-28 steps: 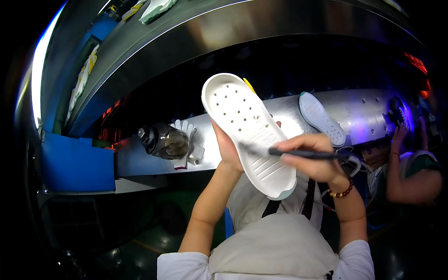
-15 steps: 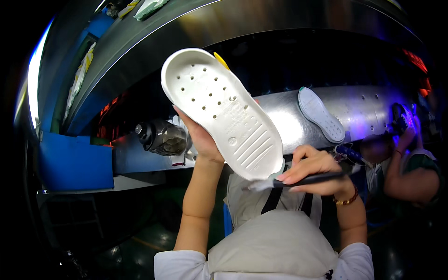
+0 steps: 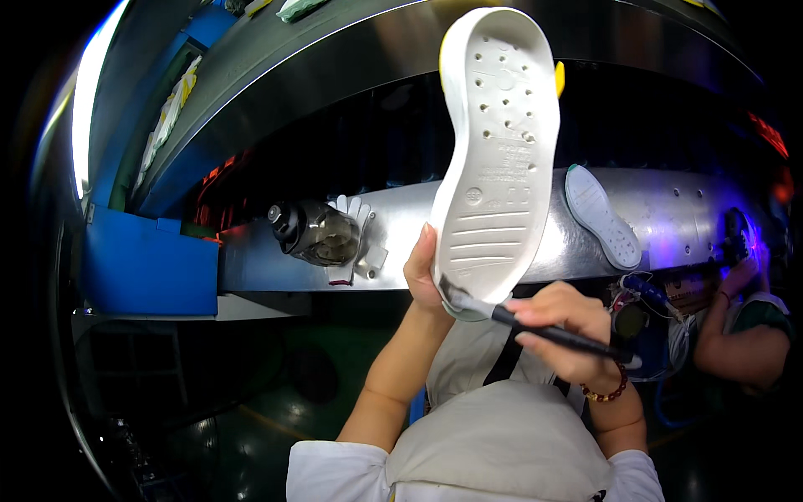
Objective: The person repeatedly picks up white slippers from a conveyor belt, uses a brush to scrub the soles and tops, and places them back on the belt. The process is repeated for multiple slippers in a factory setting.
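A white shoe sole (image 3: 502, 226), with small holes, ridges and yellow at its edge, stands tilted in front of me. My left hand (image 3: 423, 272) is closed on its lower left edge, most fingers hidden behind it. Between the fingers of my right hand (image 3: 569, 326) is a brush (image 3: 544, 330) with a black handle and grey ferrule. Its dark tip meets the inside of the sole at the lower end, near my left hand. A second sole (image 3: 604, 219), pale with a green rim, lies on the metal bench to the right.
On the metal bench (image 3: 401, 205) stand a dark clear bottle (image 3: 314, 233) and, beside it, a pale glove (image 3: 358, 219). A conveyor (image 3: 276, 63) curves along the far side. A blue box (image 3: 146, 263) is at left. At far right another person's hand (image 3: 740, 274) holds a dark shoe.
The sole has moved up and right and stands more upright. My left hand has shifted to its lower end. The brush tip has gone from the rim to the inner face.
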`<state>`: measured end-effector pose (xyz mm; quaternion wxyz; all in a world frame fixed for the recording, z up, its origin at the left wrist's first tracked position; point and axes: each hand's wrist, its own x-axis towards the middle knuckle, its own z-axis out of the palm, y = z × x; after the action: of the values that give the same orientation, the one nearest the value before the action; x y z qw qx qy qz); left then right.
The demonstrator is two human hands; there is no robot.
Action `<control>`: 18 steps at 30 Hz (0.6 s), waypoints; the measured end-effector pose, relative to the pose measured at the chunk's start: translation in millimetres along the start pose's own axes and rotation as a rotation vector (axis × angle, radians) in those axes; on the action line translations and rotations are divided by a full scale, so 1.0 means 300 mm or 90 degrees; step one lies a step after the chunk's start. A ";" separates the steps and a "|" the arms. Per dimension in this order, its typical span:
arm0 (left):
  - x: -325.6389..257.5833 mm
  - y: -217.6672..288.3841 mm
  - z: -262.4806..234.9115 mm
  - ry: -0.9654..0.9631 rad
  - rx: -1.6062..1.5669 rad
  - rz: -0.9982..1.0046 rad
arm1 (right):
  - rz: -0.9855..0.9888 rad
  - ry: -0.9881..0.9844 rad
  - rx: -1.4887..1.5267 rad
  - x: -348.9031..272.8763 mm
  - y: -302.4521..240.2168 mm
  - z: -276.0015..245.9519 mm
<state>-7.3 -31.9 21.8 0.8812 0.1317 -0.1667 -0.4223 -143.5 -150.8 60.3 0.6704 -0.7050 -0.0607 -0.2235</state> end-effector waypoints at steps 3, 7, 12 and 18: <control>0.019 0.001 0.030 0.030 0.024 0.012 | 0.002 -0.075 0.049 0.012 -0.020 -0.039; 0.041 0.009 0.045 0.036 0.025 -0.015 | 0.074 -0.048 0.043 0.061 0.021 -0.088; 0.059 0.052 0.080 -0.007 0.108 -0.153 | -0.017 -0.314 0.065 0.093 -0.021 -0.128; 0.111 0.071 0.147 0.065 0.243 -0.350 | -0.008 -0.243 -0.010 0.067 0.007 -0.143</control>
<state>9.2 -49.2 75.9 0.7009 0.3553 -0.1562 -0.5984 -134.8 -196.8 66.3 0.6395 -0.7396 -0.1894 -0.0907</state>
